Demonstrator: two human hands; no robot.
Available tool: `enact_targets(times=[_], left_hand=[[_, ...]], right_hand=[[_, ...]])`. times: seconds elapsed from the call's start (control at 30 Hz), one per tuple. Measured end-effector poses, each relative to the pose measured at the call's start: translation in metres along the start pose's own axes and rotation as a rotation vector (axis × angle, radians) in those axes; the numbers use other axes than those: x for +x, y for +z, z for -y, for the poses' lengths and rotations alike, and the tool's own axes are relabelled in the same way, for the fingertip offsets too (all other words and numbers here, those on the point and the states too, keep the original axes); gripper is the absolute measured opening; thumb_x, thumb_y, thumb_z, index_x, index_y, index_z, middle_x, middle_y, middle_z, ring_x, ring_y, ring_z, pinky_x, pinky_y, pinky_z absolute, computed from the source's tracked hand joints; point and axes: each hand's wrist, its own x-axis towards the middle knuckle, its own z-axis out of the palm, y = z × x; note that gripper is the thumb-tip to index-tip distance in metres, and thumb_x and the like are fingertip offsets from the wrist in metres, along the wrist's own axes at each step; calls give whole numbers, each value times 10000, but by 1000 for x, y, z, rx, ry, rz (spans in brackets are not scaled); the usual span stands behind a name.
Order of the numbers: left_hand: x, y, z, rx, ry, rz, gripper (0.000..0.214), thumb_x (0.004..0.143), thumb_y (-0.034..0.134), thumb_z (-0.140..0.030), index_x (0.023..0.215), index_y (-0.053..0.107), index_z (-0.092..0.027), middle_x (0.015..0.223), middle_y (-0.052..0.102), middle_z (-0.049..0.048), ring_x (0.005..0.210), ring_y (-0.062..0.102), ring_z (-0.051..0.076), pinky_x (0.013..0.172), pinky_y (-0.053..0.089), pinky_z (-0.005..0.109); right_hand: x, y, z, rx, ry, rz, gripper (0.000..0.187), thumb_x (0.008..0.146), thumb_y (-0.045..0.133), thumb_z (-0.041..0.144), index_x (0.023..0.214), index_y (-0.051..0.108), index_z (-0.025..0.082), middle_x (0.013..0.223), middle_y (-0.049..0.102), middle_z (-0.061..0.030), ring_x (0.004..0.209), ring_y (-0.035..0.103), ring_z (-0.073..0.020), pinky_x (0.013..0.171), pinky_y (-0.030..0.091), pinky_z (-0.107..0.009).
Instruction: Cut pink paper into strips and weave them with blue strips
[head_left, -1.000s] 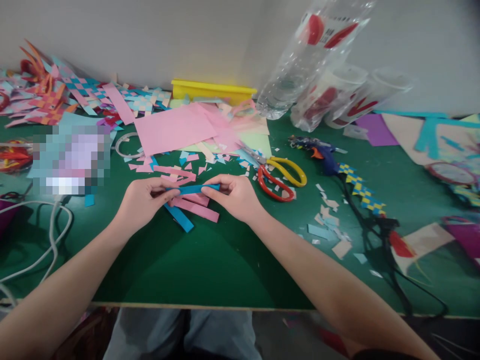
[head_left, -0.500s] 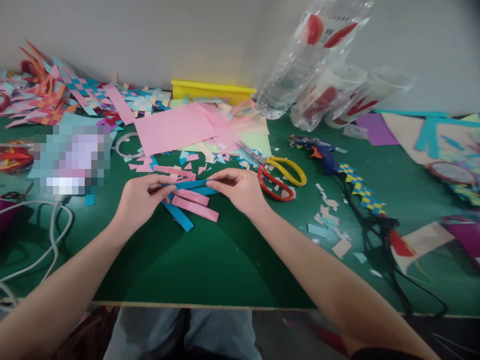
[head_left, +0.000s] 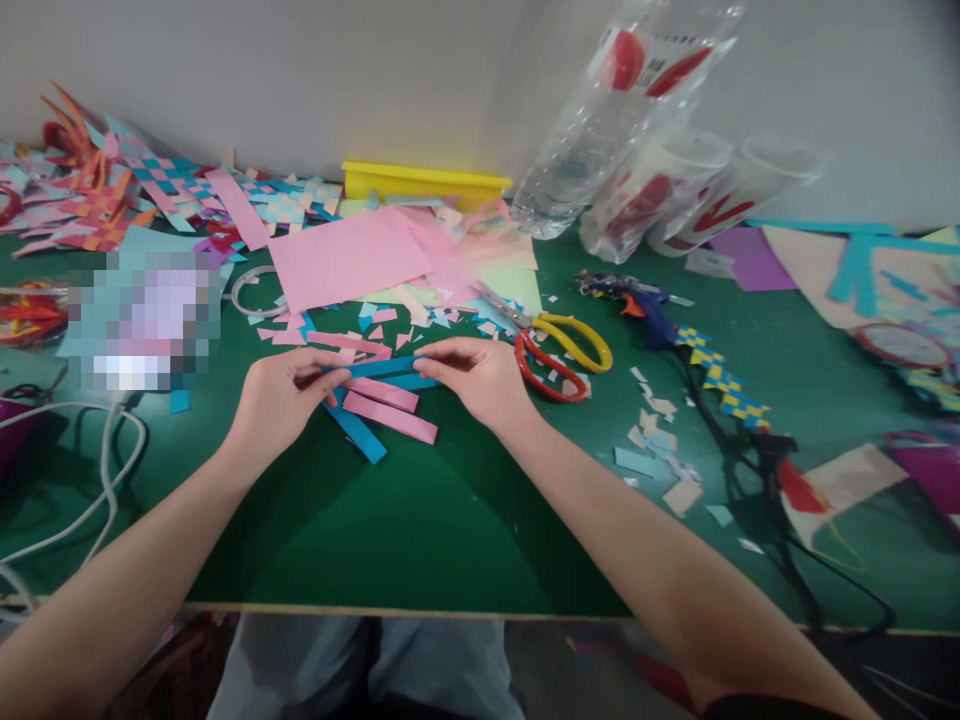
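My left hand (head_left: 281,400) pinches the left end of a blue paper strip (head_left: 382,368), and my right hand (head_left: 480,378) pinches its right end. The strip stretches level between them, low over the green table (head_left: 420,520). Under it lie two pink strips (head_left: 390,415), a second blue strip by my right fingers, and another blue strip (head_left: 358,432) slanting toward me. All sit just below my fingers.
Scissors with red and yellow handles (head_left: 559,355) lie right of my right hand. Pink paper sheets (head_left: 352,255), a yellow tray (head_left: 424,180), plastic bottles (head_left: 600,130), a glue gun (head_left: 645,300) with black cord, woven paper pieces (head_left: 112,190) and white cables (head_left: 90,470) surround the work spot.
Both hands have lowered and moved slightly away from me, bringing the blue strip down over the pile of pink and blue strips. Since half a second ago almost nothing has moved.
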Motion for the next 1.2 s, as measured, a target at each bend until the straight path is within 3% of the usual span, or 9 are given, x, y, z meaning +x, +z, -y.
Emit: enact_targets(times=[0.17,0.47,0.87,1.07,1.2], left_hand=[[0,0,2,6,7,-7,230,827,678,-370,973,751,-208,702,738,5,581,649,159,666,542,282],[0,-1,-3,19,15,-14,217,829,667,-397,917,746,-215,641,713,-2,565,638,161,652,528,284],[-1,-1,0,-9,13,1,248,832,686,-405,970,753,-210,679,731,8,586,659,167,646,521,279],[0,-1,-1,-11,32,0,233,883,608,-351,999,739,-198,707,740,11,623,691,172,713,546,291],[2,-2,-1,10,37,-26,229,884,601,-347,991,736,-196,685,728,-2,602,673,159,676,535,273]], right_hand=[[2,0,-3,27,10,-34,173,636,831,358,742,752,245,759,752,-2,698,689,-165,728,586,-364],[0,-2,4,-29,-47,-5,143,682,802,363,726,740,242,674,712,16,512,571,-108,557,520,-314],[0,-3,5,-72,-54,-4,185,757,735,414,747,702,232,700,698,6,609,614,-128,628,529,-306],[0,-3,4,-134,-102,-27,158,780,719,384,764,704,228,728,718,-3,645,644,-139,651,538,-312],[2,-11,5,-261,-155,7,222,800,703,427,902,724,230,835,751,-27,728,682,-172,721,561,-350]])
